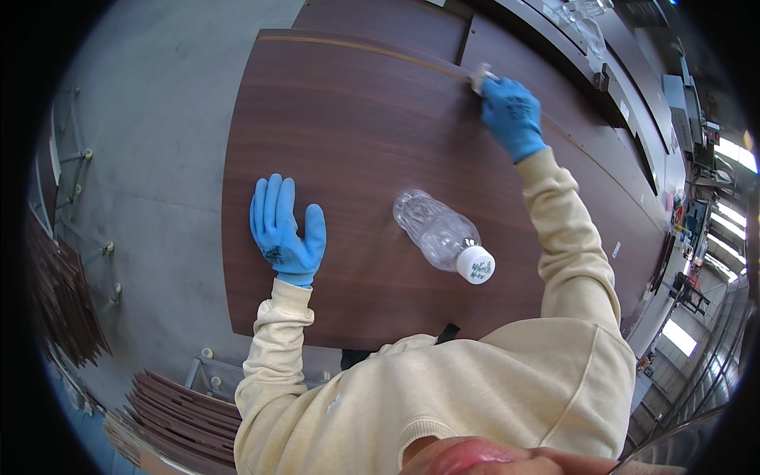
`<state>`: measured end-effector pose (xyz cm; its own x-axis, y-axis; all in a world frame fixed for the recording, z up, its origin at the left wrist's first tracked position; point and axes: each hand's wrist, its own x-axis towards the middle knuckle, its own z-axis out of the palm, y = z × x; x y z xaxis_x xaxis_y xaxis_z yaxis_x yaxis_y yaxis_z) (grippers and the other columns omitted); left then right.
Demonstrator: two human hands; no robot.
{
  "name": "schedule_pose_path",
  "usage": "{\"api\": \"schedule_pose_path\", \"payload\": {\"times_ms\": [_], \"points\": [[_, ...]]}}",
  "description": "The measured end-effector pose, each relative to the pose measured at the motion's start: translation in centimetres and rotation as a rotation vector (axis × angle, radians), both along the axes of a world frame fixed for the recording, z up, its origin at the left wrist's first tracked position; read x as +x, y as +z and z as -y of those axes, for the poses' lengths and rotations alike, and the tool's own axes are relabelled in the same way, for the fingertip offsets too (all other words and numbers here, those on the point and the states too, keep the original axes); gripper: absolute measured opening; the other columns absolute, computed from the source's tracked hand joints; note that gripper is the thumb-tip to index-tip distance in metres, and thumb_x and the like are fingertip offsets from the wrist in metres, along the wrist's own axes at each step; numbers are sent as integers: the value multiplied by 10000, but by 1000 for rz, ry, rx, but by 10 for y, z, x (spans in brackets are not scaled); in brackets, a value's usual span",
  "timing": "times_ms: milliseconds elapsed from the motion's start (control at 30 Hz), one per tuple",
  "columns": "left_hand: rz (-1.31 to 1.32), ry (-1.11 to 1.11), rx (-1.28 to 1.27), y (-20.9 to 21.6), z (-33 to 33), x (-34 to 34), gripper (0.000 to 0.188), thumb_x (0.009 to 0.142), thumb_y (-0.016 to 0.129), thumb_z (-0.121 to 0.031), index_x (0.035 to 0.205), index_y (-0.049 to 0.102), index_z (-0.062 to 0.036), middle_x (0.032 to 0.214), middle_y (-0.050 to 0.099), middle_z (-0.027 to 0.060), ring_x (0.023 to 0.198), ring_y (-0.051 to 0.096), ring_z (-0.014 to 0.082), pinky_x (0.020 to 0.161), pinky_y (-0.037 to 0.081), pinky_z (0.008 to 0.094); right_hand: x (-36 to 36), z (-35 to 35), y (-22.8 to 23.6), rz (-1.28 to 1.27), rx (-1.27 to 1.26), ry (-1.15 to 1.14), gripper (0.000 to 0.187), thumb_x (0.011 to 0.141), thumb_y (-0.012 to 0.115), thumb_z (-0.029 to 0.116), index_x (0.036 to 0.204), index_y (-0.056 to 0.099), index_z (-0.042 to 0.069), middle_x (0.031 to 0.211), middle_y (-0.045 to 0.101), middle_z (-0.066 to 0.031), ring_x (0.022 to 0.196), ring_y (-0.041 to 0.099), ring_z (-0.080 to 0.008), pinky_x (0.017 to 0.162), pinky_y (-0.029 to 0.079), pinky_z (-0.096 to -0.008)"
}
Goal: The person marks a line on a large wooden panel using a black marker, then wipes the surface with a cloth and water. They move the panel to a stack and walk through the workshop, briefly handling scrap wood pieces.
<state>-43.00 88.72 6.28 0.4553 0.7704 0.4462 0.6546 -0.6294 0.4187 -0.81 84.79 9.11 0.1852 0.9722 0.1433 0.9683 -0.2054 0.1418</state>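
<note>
A dark brown wood-grain panel (356, 103) lies in front of me. My left hand (286, 229), in a blue work glove, rests flat near its left side, fingers stretched out and thumb apart. At the far edge, my right hand (513, 115), gloved alike, has its fingers closed around a small whitish rag (480, 77). The rag is blurred and mostly hidden by the hand; it touches the panel by the light strip (372, 49) along that edge. Between my arms a clear plastic bottle (443, 233) with a white cap lies on its side on the panel.
More brown panels (396, 20) lie beyond the far edge. At the far right, clear plastic bottles (586, 9) stand near dark rails. Stacked brown boards (178, 412) are at the lower left, with wheeled metal racks (83, 154) on the grey floor (158, 119).
</note>
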Motion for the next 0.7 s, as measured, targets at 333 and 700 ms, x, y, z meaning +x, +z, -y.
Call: {"api": "schedule_pose_path", "payload": {"times_ms": [333,700], "points": [[-14,-35,-3,5,-1,5,422,965,642,-241,1284,663,35,1369,640,222,1322,563,442,1115,439,528,-167,-231,-11,-248,26,244,246,1032,482,150,1179,651,47,907,744,-160,812,743,-348,600,574,-454],[-47,-53,33,-2,2,3,423,1005,615,-268,1324,644,8,1390,633,196,1354,543,418,1129,436,516,23,18,-1,3,116,183,129,976,561,102,1053,664,103,885,720,-137,796,724,-312,654,604,-447]]}}
